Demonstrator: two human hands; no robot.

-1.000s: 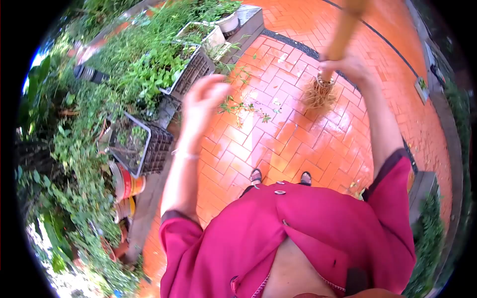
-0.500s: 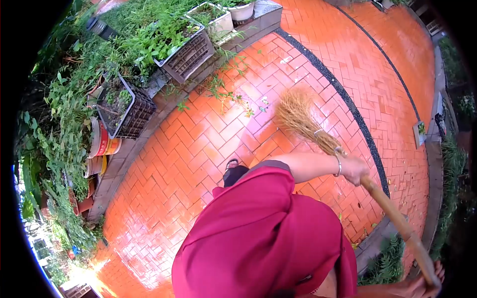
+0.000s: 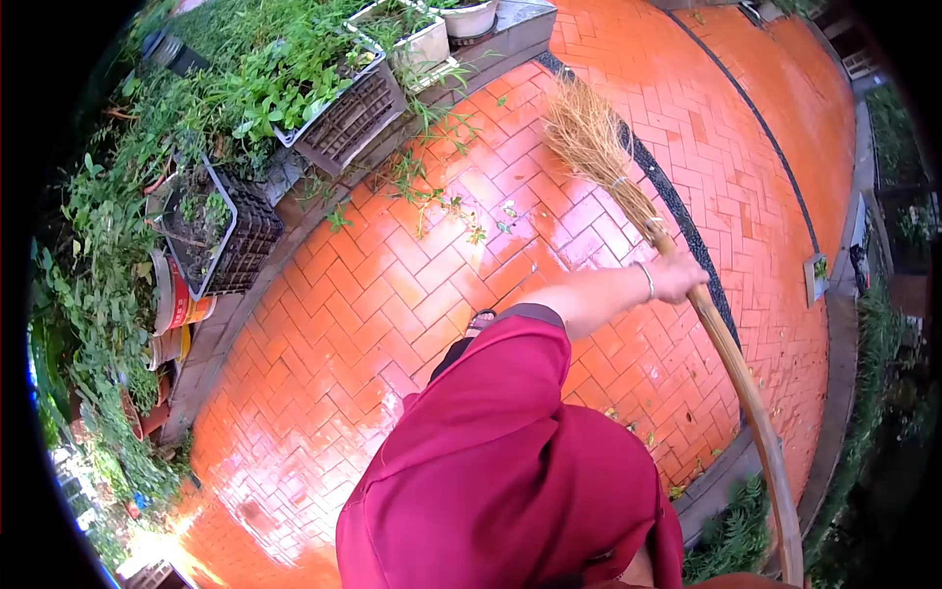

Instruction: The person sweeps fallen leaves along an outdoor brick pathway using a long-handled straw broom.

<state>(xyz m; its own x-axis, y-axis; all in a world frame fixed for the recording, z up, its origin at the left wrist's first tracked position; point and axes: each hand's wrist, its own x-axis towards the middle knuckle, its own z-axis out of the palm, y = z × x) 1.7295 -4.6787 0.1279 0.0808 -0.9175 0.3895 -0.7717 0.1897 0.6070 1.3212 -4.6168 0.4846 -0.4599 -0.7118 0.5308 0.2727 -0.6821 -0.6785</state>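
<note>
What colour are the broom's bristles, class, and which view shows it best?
The broom's bristles are golden tan, like straw; the head view shows it best.

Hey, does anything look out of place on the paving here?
Maybe: leafy sprigs spread over the brick paving left of the broom in the picture, untidy against its mostly bare surface. I can't tell whether they're loose.

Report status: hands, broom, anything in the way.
Left hand grips broom; right hand out of view. Bristles point away from body. Leafy sprigs on brick paving, left of bristles.
</note>
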